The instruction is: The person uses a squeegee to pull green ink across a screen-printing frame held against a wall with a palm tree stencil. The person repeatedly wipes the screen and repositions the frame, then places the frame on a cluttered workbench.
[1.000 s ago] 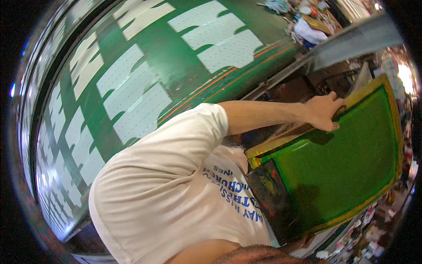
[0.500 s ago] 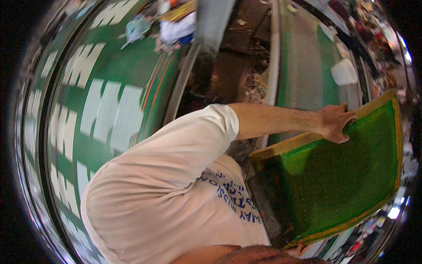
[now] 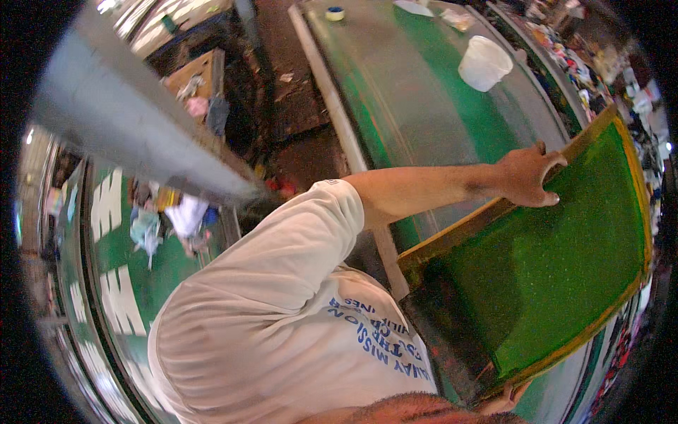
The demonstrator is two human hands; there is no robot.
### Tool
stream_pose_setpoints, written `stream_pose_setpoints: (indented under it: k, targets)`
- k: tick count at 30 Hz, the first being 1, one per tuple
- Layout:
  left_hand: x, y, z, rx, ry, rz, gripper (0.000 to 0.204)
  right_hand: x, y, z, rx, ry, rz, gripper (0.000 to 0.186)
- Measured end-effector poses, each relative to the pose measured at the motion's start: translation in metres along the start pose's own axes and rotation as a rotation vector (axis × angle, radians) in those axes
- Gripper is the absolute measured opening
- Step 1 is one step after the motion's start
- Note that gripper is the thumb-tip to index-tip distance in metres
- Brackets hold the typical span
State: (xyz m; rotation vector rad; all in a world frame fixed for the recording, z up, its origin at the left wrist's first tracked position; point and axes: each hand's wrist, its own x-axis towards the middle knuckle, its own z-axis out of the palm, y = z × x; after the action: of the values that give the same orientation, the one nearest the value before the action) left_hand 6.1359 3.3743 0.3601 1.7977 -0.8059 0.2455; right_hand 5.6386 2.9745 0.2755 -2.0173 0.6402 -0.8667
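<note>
At frame [image 3: 558, 283] top edge, left hand [image 3: 526, 177] grips; right hand [image 3: 505, 403] underneath.

The left hand [image 3: 526, 177] grips the frame's [image 3: 452, 237] top edge; its fingertips curl over the wood and its palm is hidden. The right hand [image 3: 503, 401] shows only a few fingers under the frame's bottom edge, the rest covered by the frame and cut by the picture's lower edge, so its grip cannot be judged. The table [image 3: 395, 92] is smeared by motion blur. At its far end the small roll [image 3: 335, 13] and a pale item [image 3: 458, 18] are too small to tell. Clutter along the right rim is unreadable.
</note>
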Motion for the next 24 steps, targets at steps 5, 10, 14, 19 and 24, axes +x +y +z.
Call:
stream_pose_setpoints:
  k: [5, 10, 14, 19, 24]
  targets:
    - [0.078, -0.079, -0.094, -0.086, 0.05, 0.023, 0.077, 0.03, -0.154, 0.149, 0.015, 0.017, 0.047, 0.07]
    - [0.149, -0.128, -0.147, 0.004, 0.047, 0.055, 0.071, 0.069, -0.194, 0.245, 0.163, 0.084, 0.161, 0.071]
    - [0.202, -0.162, -0.179, 0.016, 0.135, 0.141, 0.069, 0.137, -0.219, 0.285, 0.15, -0.008, 0.053, 0.076]
    - [0.242, -0.252, -0.262, -0.051, 0.04, -0.046, 0.063, 0.178, -0.262, 0.393, 0.142, -0.041, 0.07, 0.072]
    - [0.259, -0.369, -0.351, 0.142, 0.164, 0.161, 0.058, 0.154, -0.271, 0.529, 0.205, 0.014, 0.077, 0.071]
